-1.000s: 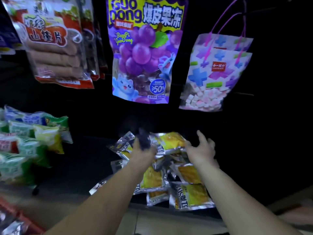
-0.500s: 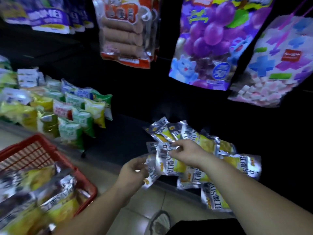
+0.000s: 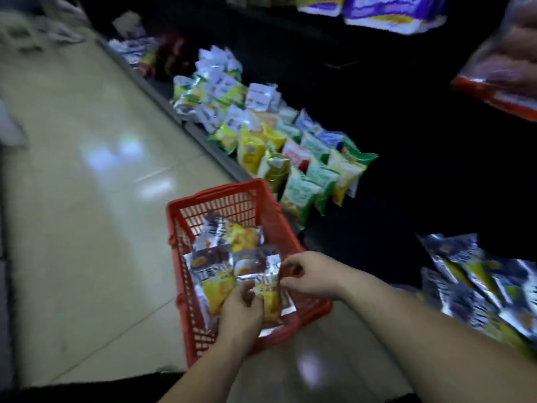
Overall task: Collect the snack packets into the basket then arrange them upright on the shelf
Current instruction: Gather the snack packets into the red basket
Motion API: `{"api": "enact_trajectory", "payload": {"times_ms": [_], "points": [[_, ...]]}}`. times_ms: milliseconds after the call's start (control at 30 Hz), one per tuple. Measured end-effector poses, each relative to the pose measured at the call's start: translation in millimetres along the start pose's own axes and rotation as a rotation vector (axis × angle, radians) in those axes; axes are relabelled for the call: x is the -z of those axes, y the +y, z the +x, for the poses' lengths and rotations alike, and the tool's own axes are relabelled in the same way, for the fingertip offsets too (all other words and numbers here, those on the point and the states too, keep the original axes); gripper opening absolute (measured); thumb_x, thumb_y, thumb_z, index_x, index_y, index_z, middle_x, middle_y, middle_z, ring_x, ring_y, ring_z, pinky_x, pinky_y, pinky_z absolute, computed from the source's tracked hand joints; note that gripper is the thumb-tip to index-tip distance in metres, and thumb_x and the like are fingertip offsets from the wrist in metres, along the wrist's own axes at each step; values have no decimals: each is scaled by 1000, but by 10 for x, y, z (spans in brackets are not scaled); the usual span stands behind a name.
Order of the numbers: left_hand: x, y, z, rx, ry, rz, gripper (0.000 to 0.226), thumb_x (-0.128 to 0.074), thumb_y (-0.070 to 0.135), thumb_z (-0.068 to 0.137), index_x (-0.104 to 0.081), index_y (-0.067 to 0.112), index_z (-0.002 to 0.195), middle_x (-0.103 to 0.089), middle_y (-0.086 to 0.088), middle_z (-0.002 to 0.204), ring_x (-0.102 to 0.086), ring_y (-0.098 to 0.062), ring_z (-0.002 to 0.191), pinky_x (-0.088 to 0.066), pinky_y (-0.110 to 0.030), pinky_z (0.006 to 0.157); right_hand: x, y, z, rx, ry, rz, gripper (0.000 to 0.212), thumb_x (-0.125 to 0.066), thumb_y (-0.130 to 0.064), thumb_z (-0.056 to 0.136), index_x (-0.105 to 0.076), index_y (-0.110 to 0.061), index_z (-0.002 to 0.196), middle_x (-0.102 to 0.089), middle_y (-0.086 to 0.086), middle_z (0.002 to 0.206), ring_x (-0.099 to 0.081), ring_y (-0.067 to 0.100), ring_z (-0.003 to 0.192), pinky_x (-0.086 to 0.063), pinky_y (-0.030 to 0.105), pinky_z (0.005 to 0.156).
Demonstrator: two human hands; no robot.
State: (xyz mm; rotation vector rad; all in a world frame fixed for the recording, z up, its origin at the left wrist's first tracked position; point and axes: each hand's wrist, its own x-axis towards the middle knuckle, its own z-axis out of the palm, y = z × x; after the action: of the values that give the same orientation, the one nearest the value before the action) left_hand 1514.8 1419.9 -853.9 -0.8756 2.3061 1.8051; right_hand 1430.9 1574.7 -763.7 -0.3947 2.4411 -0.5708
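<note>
Pale tiled floor (image 3: 87,199) is seen across the left half, glossy with light reflections. A dark low shelf (image 3: 377,234) runs diagonally along the right side. Rows of green, yellow and white packets (image 3: 290,152) are stood upright on it. Hanging packs (image 3: 499,82), red-edged and blurred, are seen at the upper right.

A loose pile (image 3: 470,280) of silver-and-yellow snack packets is laid flat on the shelf at the right edge, well apart from the rows.

A red basket (image 3: 220,196) is set on the floor just beside the shelf front. Several silver-and-yellow snack packets (image 3: 215,274) are laid flat inside it, overlapping.

Both bare hands are held over the basket's near end. The left grip (image 3: 241,312) is curled round the lower edge of the top packet (image 3: 261,286). The right grip (image 3: 311,274) is pinched on that same packet's right edge, finger and thumb bent. The top packet is lying in the basket on the others. Print on the packets is too blurred to be read.
</note>
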Motion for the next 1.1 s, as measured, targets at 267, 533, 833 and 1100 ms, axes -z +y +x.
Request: {"api": "enact_trajectory", "payload": {"times_ms": [267,533,833,1100], "points": [[608,-194,468,67,52,24,38,-64,18,97,-58,28,133,-63,2,126,-59,-11,103,-54,-35,98,-438,-372,829,48,-50,-4,56,-63,-37,95,-50,-22,147,-56,0,142,-54,18,129,-44,26,102],[554,31,1626,-114,67,365,46,-65,20,94,-56,29,138,-56,3,141,-54,-19,129,-48,-42,108,-712,-39,2092,-6,-27,168,72,-77,-41,81,-51,-23,145,-60,1,139,-62,18,117,-53,32,94],[453,-228,2631,175,-165,828,115,-66,0,85,8,54,154,18,-16,167,-43,-45,138,-58,-44,90,-1077,375,2582,14,-147,-274,104,-82,-58,66,-31,-33,154,-41,0,148,-36,25,140,-33,39,116],[442,-532,2698,26,-198,592,103,-69,-1,84,-15,54,153,-48,1,154,-71,-15,78,-64,-44,67,-1065,381,2553,97,-84,-495,7,-63,-39,89,-63,-32,89,-60,-7,107,-50,21,118,-21,44,118]]}}
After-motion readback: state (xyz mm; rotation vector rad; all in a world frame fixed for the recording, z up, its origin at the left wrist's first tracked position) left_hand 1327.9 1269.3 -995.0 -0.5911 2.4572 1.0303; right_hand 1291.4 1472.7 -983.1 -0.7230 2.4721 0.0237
